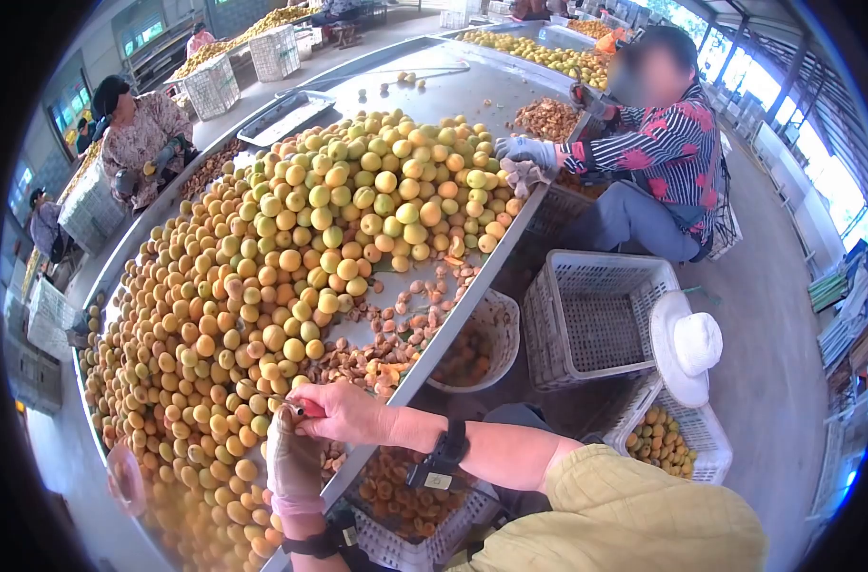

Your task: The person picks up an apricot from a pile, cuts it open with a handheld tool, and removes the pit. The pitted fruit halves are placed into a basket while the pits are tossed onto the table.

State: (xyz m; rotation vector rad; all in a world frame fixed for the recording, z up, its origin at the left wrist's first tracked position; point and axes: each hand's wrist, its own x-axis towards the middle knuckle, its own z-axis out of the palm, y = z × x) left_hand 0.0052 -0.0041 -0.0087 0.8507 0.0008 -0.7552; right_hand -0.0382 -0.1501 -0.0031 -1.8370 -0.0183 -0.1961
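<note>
While left hand (pixel 294 464) extends forward, right hand (pixel 346 414) angles inward.

A fruit-processing shed is showing here: people (pixel 667 157) are working along a long metal worktop (pixel 444 103), which is carrying a great heap of fruit (pixel 286 259), and plastic crates (pixel 551 329) (some of them holding fruit too) are standing on the grey floor (pixel 769 305). Dark posts (pixel 791 69) are supporting a broad roof (pixel 842 95), and daylight is pouring in along one side.
</note>
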